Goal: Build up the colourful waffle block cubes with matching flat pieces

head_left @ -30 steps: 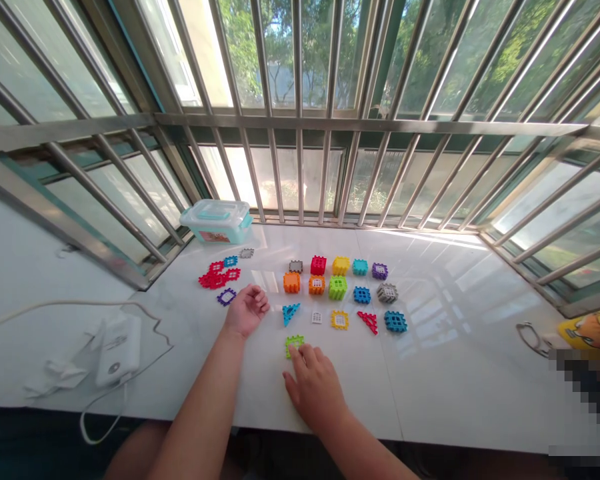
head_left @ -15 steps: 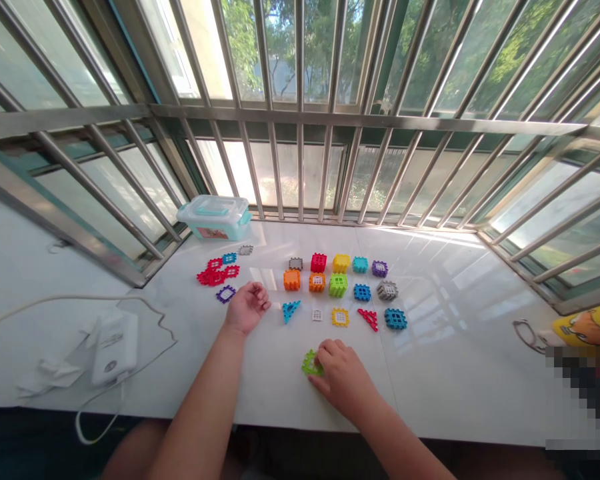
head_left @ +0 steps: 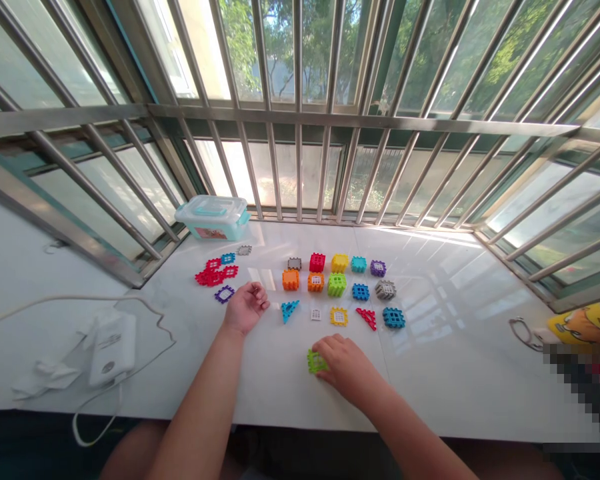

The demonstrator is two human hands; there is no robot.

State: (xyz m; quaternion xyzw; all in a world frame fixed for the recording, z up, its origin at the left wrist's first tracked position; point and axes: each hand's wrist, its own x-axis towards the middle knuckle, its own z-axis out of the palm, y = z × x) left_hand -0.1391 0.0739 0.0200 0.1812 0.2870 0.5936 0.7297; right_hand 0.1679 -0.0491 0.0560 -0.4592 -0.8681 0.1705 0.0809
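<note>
**Lime-green square waffle piece (head_left: 317,361)** on the white tabletop (head_left: 445,373), near its front edge; no clear long axis, sides roughly parallel to that edge. Right hand (head_left: 345,368) palm down, forearm from lower right, fingers curled, gripping the piece's right side. Left hand (head_left: 247,307) loosely half-open, near a teal triangular piece (head_left: 290,310).

Lime-green lattice block (head_left: 317,361) near centre; red grid pieces (head_left: 212,276) toward left; orange cube (head_left: 291,280), yellow square frame (head_left: 339,317), blue grid panel (head_left: 394,318), all square-holed, on glossy white surface (head_left: 445,380).
</note>
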